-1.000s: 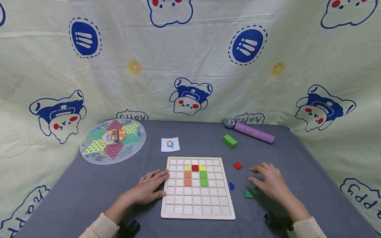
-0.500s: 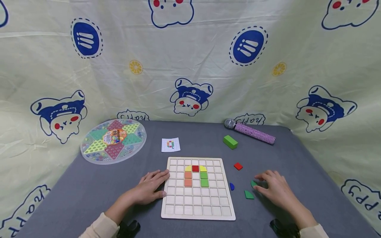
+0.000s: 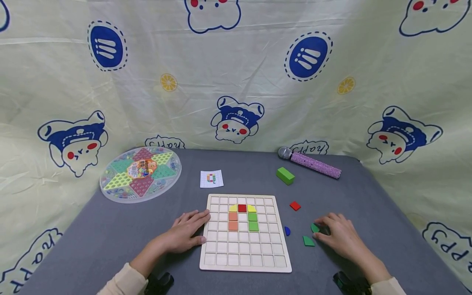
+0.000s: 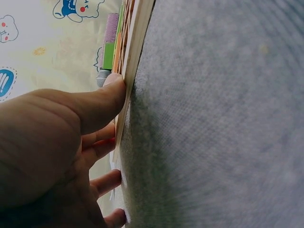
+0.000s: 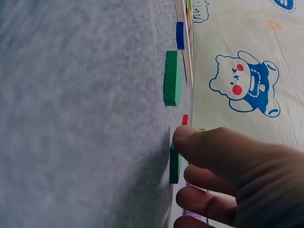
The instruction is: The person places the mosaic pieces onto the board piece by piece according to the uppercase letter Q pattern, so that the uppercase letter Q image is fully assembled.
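Observation:
My left hand (image 3: 188, 231) rests against the left edge of a white gridded board (image 3: 221, 259), thumb and fingertips at its rim. On the board, orange, red, yellow and green tiles form an arch. To the right of the board, my right hand (image 3: 340, 237) pinches a small green tile (image 5: 175, 164) between thumb and index finger, close to the cloth. The hand hides part of that tile. Nearer the board lies another green tile (image 3: 308, 241), with a blue half-round tile (image 3: 287, 231) by the board's edge. A red square tile (image 3: 295, 206) lies farther back.
A small card (image 3: 212, 179) printed with a coloured pattern lies behind the board. A round patterned game case (image 3: 140, 175) stands at the back left. At the back right are a green block (image 3: 285, 176) and a purple glittery microphone (image 3: 313, 164). A printed sheet hangs behind.
My right hand has moved slightly right and down, and its thumb and index finger have come down onto the green tile. My left hand stays at the board's edge.

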### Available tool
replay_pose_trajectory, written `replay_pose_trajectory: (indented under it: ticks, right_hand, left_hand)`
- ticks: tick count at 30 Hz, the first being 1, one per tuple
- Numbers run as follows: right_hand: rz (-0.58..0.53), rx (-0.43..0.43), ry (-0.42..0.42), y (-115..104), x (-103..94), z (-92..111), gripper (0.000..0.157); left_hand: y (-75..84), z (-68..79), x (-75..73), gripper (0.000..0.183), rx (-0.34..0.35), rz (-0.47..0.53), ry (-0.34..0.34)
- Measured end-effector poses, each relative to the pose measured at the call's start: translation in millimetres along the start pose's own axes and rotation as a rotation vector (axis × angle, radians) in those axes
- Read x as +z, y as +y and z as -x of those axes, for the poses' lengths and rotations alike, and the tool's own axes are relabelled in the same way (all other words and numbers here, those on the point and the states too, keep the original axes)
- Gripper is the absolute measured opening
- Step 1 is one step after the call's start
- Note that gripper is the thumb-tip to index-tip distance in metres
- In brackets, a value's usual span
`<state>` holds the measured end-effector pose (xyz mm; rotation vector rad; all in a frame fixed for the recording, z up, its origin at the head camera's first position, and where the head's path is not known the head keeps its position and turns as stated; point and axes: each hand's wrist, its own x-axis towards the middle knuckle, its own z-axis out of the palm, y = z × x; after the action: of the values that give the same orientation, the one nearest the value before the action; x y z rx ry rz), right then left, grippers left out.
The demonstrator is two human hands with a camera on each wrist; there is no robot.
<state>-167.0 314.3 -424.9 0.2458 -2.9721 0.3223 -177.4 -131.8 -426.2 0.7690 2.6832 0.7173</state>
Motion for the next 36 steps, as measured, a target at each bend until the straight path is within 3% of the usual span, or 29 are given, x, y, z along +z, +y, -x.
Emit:
replay_pose_trajectory:
  ticks: [25, 36]
  right_hand:
    - [0.001, 0.005, 0.031, 6.1, 3.7, 0.9, 0.026]
    - [-0.017, 0.023, 0.006, 9.3, 3.0, 0.7, 0.023]
  left_hand:
    - [0.5, 0.3, -0.1, 0.064, 0.001, -0.002, 0.002]
    - [2.5, 1.1, -0.7, 0.064, 0.006, -0.006, 0.012]
